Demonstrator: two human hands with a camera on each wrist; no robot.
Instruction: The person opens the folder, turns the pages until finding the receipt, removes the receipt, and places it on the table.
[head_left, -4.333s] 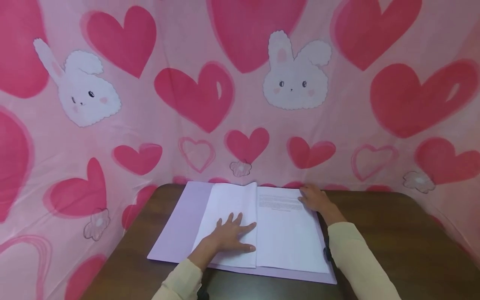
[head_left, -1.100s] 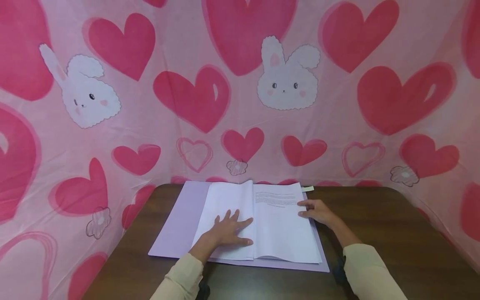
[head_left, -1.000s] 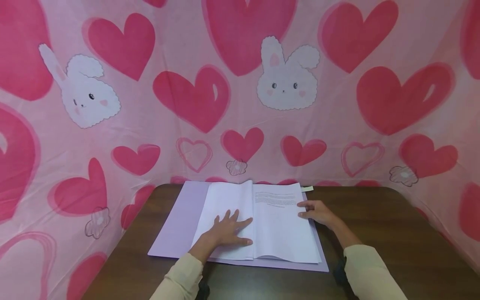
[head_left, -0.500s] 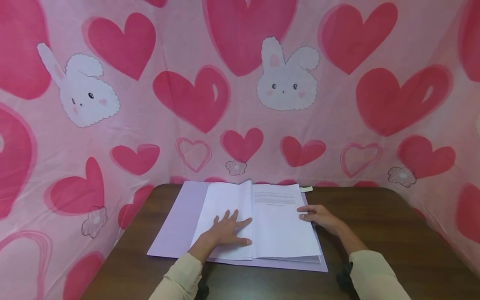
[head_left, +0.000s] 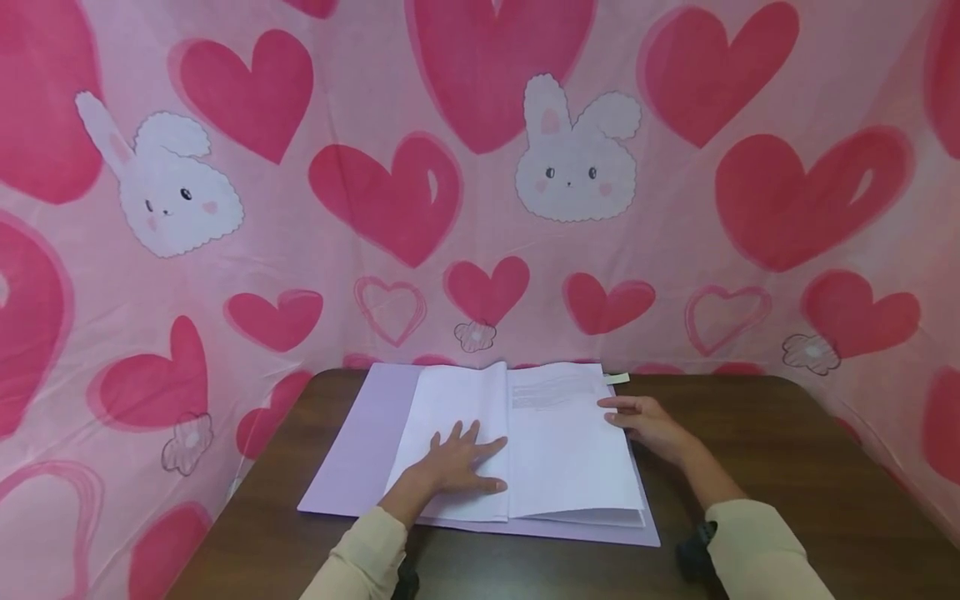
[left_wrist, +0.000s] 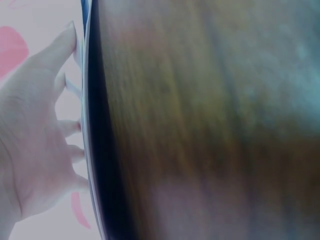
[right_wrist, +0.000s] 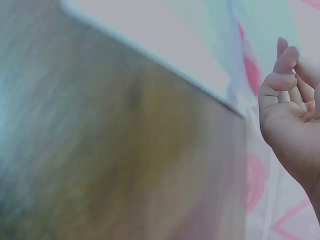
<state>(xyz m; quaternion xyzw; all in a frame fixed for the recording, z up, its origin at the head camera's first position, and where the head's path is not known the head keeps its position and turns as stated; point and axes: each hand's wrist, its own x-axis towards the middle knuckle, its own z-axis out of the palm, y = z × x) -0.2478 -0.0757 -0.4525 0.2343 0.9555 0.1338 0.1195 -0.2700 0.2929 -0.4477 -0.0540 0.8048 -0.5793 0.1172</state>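
A lilac folder [head_left: 358, 446] lies spread on the table, bearing a stack of white sheets. My left hand [head_left: 453, 465] rests with spread fingers on the left-hand pages [head_left: 450, 392]; the left wrist view shows this hand [left_wrist: 37, 125] from the side, fingertips against the paper. At the right margin of a printed sheet [head_left: 558, 467], my right hand [head_left: 648, 429] pinches the edge between thumb and fingers. That sheet's near edge stands slightly off the pages beneath. In the right wrist view, the fingers of the right hand [right_wrist: 292, 100] are curled; the paper there is blurred.
A small pale yellow tab [head_left: 617, 378] sticks out at the folder's far right corner. The dark wooden table [head_left: 765, 467] extends on both sides. Behind its far edge hangs a pink cloth [head_left: 480, 233] with hearts and rabbits. Each wrist wears a dark band [head_left: 696, 550].
My right hand has come from the far right corner down along the page's right edge, lately rising slightly. The sheet's near edge has lifted and the yellow tab shows. The left hand stays put.
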